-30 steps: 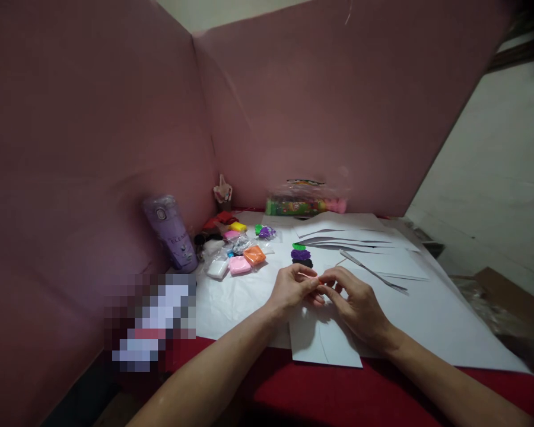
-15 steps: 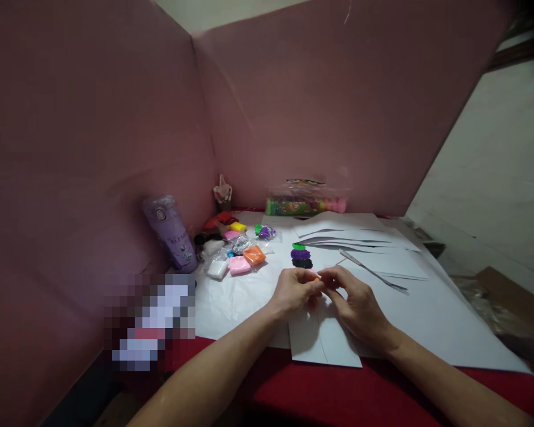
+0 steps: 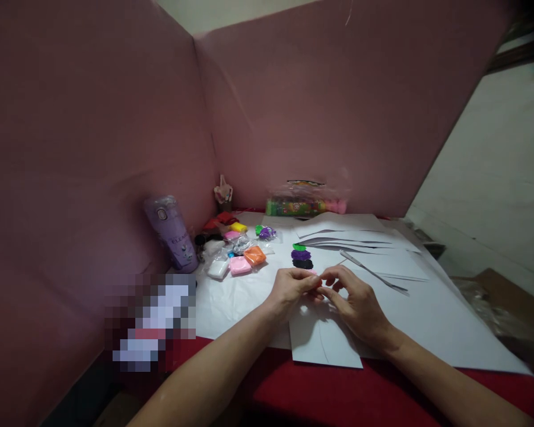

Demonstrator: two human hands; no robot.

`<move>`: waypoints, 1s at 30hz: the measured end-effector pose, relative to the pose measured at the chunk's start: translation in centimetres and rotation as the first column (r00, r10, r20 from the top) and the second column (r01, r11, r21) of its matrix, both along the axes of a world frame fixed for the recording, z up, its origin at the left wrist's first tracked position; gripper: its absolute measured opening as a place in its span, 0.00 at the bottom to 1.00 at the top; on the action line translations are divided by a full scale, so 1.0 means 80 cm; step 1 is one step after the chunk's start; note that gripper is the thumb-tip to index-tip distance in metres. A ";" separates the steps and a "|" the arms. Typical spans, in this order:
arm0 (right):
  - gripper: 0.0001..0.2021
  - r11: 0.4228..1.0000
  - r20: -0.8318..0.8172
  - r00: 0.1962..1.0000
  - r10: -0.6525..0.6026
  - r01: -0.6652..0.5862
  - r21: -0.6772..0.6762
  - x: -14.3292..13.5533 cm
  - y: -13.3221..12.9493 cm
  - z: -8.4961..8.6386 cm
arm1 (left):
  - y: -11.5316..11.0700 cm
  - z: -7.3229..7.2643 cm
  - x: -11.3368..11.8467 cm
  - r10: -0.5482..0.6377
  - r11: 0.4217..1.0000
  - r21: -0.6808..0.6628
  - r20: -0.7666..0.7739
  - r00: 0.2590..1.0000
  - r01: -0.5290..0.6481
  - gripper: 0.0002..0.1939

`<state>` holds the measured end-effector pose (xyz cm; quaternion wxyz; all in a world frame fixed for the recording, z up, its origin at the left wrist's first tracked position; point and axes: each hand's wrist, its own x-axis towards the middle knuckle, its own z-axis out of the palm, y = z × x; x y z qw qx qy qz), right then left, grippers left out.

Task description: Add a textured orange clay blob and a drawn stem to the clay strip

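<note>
My left hand (image 3: 292,290) and my right hand (image 3: 353,299) meet over a white card (image 3: 327,347), thumbs and fingertips pinched together. Between them is a tiny bit of orange clay (image 3: 319,284), mostly hidden by the fingers. Just beyond my fingertips, flattened patches of clay sit in a column: green (image 3: 299,247), purple (image 3: 301,255) and black (image 3: 302,264). A pink patch (image 3: 310,272) is partly covered by my left hand. A thin curved line runs down the near part of the card.
Wrapped clay packets, among them orange (image 3: 255,255), pink (image 3: 240,265) and white (image 3: 218,269), lie to the left. Behind them leans a purple bottle (image 3: 171,234). A grey metal tool (image 3: 374,271) rests right of my hands, near stacked white sheets (image 3: 360,228). Pink panels (image 3: 315,107) wall the back.
Both hands stay nearly in place while the fingers shift slightly around the orange clay. Less of the clay shows between them now.
</note>
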<state>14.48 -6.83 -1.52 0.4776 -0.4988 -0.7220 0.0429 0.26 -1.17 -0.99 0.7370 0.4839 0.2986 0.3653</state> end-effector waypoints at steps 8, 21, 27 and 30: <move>0.03 0.998 0.004 0.999 0.038 -0.038 -0.047 0.000 0.000 -0.003 | 0.004 -0.002 -0.004 0.038 0.999 0.001 0.028 0.999 -0.038 0.24; 0.03 0.999 0.000 1.000 0.017 -0.017 -0.031 0.001 -0.002 0.000 | 0.001 0.002 0.000 0.042 0.994 0.099 -0.062 0.997 -0.035 0.24; 0.07 0.994 -0.041 0.999 0.034 -0.039 -0.105 0.000 -0.004 0.000 | 0.003 0.002 0.001 0.037 0.992 0.122 -0.130 0.991 -0.021 0.23; 0.06 0.993 -0.031 0.999 0.009 -0.013 -0.115 0.000 -0.004 0.000 | 0.004 0.002 0.000 0.047 0.993 0.110 -0.076 0.996 -0.039 0.24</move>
